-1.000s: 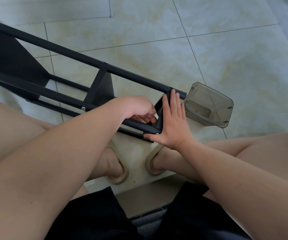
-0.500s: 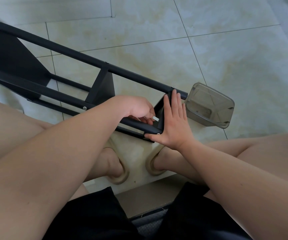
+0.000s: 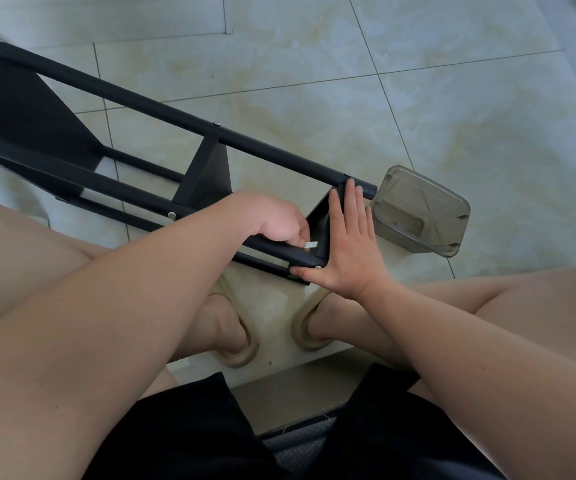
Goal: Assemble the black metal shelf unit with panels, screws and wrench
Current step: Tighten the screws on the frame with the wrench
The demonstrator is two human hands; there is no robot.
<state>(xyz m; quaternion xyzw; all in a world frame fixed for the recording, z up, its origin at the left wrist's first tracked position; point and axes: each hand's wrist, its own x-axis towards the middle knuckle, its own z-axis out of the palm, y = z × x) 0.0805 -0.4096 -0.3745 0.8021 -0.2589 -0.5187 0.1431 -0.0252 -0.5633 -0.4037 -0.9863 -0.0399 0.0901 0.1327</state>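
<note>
Black metal shelf unit of round tubes and flat panels (image 3: 162,112) laid on its side across pale marbled floor tiles (image 3: 453,98), near end drawn in between the knees, prob. for easy reach of the last joints w/ both hands.

Right hand (image 3: 349,251) spread flat against the end panel (image 3: 321,220), fingers straight and together, thumb along the tip of the near tube just beside a silver screw head (image 3: 318,267). Gripping nothing, only bracing: presumably to hold panel square to the tubes and stop the frame sliding during tightening.

Left hand (image 3: 272,220) curled, knuckles up, pinching a small flat silver wrench (image 3: 311,244), only its tip poking out past the fingers. Tip aimed into the inside corner at the junction of end panel and near tube, right beside the right palm. Actually seated on a nut or bolt? Can't tell: corner in shadow, partly hidden by fingers.

Unit touching both hands at that corner, the rest stretching away up-left, well past the left forearm. 2 more panels fitted further along, 3 other screw heads visible on the tubes, so seemingly close to finished.

Smoky clear plastic tub (image 3: 421,216) on the floor just beyond the right fingertips, next to the far tube's end. Likely the parts box, placed handy; contents not readable.
</note>
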